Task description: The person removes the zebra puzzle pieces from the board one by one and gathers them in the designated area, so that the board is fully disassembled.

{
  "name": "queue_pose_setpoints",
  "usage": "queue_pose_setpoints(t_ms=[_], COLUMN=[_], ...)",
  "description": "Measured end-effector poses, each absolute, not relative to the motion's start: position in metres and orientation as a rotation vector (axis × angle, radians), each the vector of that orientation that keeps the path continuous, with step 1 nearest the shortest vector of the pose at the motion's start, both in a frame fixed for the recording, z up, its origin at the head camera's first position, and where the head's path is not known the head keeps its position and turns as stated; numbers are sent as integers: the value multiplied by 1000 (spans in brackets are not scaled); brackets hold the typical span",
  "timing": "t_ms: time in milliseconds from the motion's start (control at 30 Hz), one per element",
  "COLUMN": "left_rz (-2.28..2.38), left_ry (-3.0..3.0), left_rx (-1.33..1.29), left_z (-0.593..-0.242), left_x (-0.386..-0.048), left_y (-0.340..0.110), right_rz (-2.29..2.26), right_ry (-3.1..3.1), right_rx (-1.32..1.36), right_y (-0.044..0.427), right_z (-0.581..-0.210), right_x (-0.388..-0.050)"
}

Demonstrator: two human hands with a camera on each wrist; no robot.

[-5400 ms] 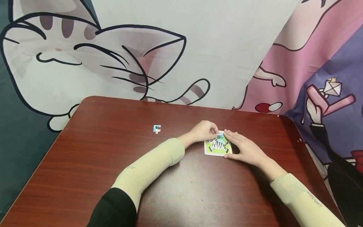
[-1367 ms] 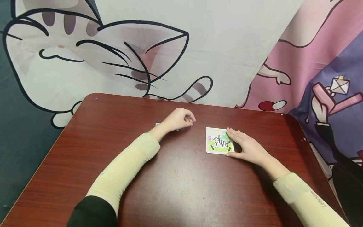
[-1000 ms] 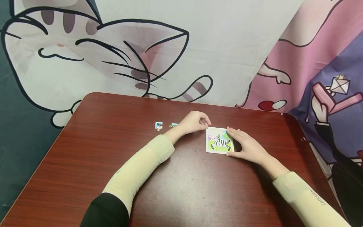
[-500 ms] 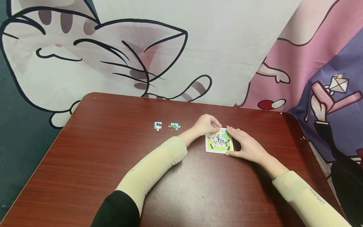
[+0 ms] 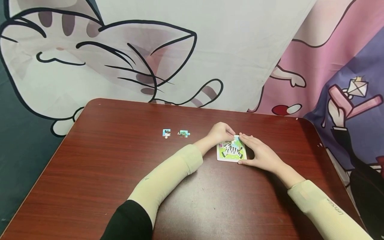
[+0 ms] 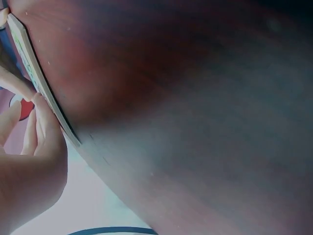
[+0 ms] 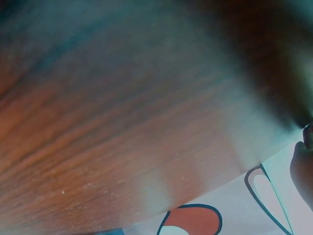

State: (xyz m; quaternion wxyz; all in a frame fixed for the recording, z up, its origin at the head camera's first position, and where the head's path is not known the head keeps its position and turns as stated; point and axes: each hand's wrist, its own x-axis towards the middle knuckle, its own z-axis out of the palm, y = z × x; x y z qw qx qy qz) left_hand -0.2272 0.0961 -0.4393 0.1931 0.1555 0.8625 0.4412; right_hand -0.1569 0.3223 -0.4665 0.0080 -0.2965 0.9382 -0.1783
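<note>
Brown wood-grain table (image 5: pixel 192 203), with the puzzle (image 5: pixel 228 160) lying flat on it, right of centre toward the far edge: white rim, green-and-blue picture, zebra body in black and white stripes. Left hand (image 5: pixel 220 132) is at its far-left part, fingers bent and covering that corner; left wrist view has a fingertip against the edge and a gap between thumb and fingers — can't tell whether they have hold of a piece. Right hand (image 5: pixel 261 155) is at the right side, fingers near straight, thumb spread well away, fingertips touching the far right corner and thumb at the near right one; no grip closed round anything. Two loose bits sit left of the puzzle, well apart from it and near each other: zebra piece (image 5: pixel 166 133), blue with black and white, and green piece (image 5: pixel 184 133), blue and green with a tab to the right. Both forearms in pale yellow sleeves (image 5: pixel 165 170). Cat-print cloth (image 5: pixel 240 50) hangs behind, pink-and-purple print at right. Right wrist view is mostly blurred tabletop — little of the hand shows.
</note>
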Motion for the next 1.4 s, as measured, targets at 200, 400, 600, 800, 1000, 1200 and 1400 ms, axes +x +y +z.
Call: queue_pose_setpoints(t_ms=[200,400,600,800,1000,1200,1400], left_rz=[1281,1333,1420,1469,1573,1677,1743], left_ry=[2413,2404,2356,2299,2187,2105,2038], left_rx=[378,256,125,28,-72,-168,-248], left_z=[-438,-437,-436,-433,-431,-432,-433], left_x=[-224,-220,-215,-212,-211,-207,-204], left_y=[96,100,103,105,106,109,110], right_rz=[-559,-580,-583,-580,-579,-583,-586], right_ry=[2936,2940,2937,2935,2921,2923,2924], right_rx=[-930,-948,-953,-944,-934,-930,-933], right_y=[323,324,324,323,322,322,322], right_z=[-468,-469,-468,-467,-465,-464,-466], right_x=[-157,-157,-157,-156,-156,-156,-157])
